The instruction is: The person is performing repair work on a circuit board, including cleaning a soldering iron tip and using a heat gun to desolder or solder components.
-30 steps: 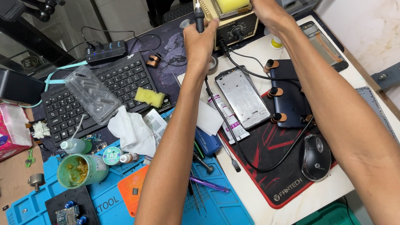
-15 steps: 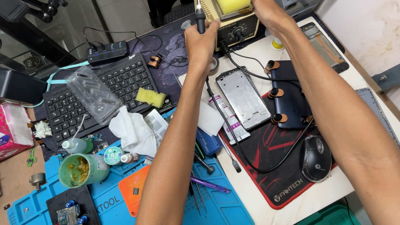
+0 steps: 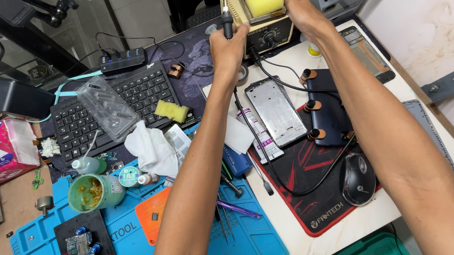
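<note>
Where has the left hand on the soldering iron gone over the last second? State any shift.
No. The left hand holds the soldering iron at the same spot beside the soldering station.

I see bright, even overhead light; shadows are soft and short. Focus is sharp centrally, with slight wide-angle stretching near the frame edges.

A white desk (image 3: pixel 330 244) stands against a stained pale wall (image 3: pixel 436 11) on the right; grey tiled floor (image 3: pixel 134 4) shows beyond its far edge.
</note>
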